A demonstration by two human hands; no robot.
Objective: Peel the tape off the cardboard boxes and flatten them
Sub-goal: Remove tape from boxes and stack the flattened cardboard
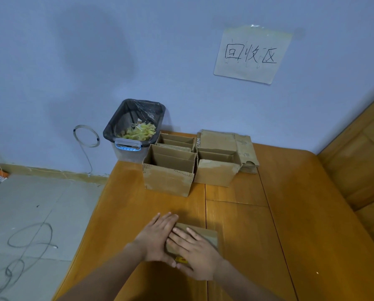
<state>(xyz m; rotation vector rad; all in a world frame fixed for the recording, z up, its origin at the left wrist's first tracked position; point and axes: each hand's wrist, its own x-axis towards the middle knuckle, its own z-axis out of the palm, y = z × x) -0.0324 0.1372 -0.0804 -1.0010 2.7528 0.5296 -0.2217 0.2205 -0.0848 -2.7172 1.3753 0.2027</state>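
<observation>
Three open boxes (168, 168) are seen upright at the far end of the desk (290, 213), with no tape visible on them from this distance; a judgement is made that flattening is left for these. A stack of flattened cardboard (244, 146) is laid behind them against the wall, counted as done. Peeled yellowish tape is held in the lined bin (136, 129) beside the boxes.

One flattened box (203, 233) is pressed onto the near desk, so this piece appears nearly finished. The left hand (157, 235) is laid palm down over its left edge, fingers straight and together. The right hand (194, 253) is laid flat on top, fingers spread, overlapping the left fingers. Nothing is gripped.
</observation>
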